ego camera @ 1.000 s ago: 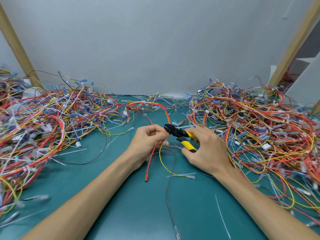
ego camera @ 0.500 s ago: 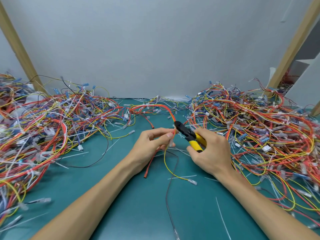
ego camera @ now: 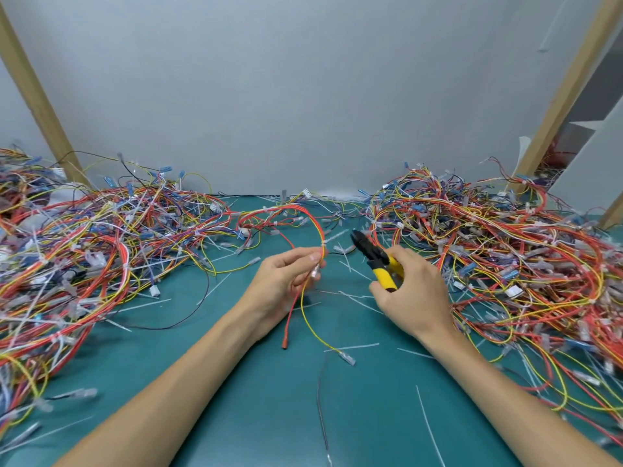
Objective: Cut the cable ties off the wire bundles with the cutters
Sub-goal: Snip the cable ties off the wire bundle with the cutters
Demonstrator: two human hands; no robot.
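My left hand [ego camera: 283, 281] pinches a thin red and yellow wire bundle [ego camera: 305, 217] between thumb and fingers. The bundle arcs up and back toward the wall, and its loose ends hang down onto the green mat [ego camera: 256, 399]. A white cable tie [ego camera: 324, 243] sits on the bundle just above my fingertips. My right hand [ego camera: 411, 294] grips the yellow-handled cutters [ego camera: 379, 262]. Their black jaws point up and left, a short way right of the bundle and apart from it.
A large tangle of coloured wires [ego camera: 84, 257] covers the left side of the mat, and another wire pile [ego camera: 505, 257] fills the right. Cut white tie scraps [ego camera: 357, 298] and a black wire [ego camera: 322, 399] lie between my arms. Wooden posts [ego camera: 37, 99] lean at both back corners.
The cutters have drawn back to the right, away from the bundle. My left hand still holds the wires, raised slightly, and the view has shifted a little.
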